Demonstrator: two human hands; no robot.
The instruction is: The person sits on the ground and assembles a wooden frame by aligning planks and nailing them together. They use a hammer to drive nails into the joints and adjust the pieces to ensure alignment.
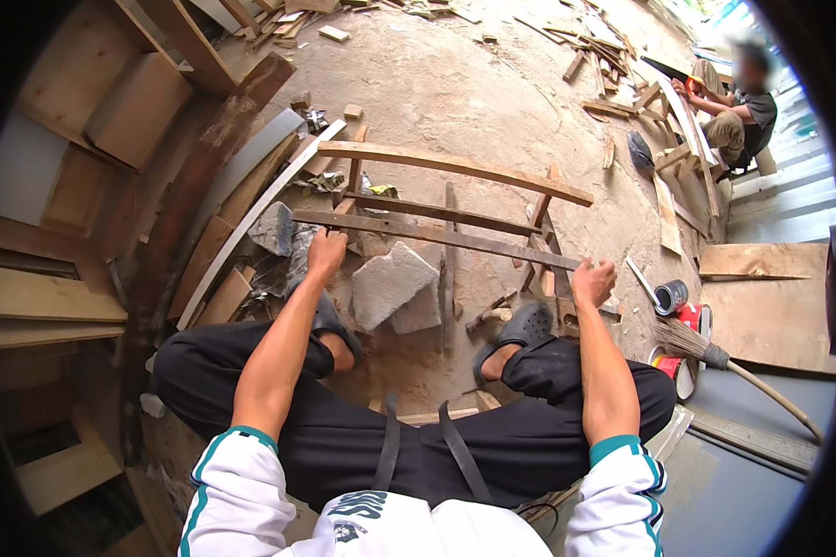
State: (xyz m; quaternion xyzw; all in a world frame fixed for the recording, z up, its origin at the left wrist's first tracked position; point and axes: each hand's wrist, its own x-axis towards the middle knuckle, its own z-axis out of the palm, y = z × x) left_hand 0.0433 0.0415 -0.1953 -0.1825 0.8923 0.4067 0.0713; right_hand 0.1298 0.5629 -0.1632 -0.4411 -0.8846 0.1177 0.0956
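A long, thin dark wooden strip point(437, 236) lies crosswise in front of me. My left hand point(328, 252) is closed on it near its left end, and my right hand point(594, 280) pinches its right end. Just beyond it stands a low wooden sawhorse-like frame point(455, 170) with a lighter top beam. A darker crossbar point(446, 213) runs between its legs. Whether the strip touches the frame, I cannot tell. Between my feet and the frame lies a grey broken concrete slab point(395, 286). A hammer point(489, 317) seems to rest by my right shoe.
Wooden cabinets point(84, 93) and leaning boards line the left. At right are paint cans point(671, 295), a broom point(762, 395) and a plywood sheet point(762, 316). Wood scraps point(604, 56) litter the far floor. At far right a co-worker point(748, 111) sits holding a handsaw point(664, 69).
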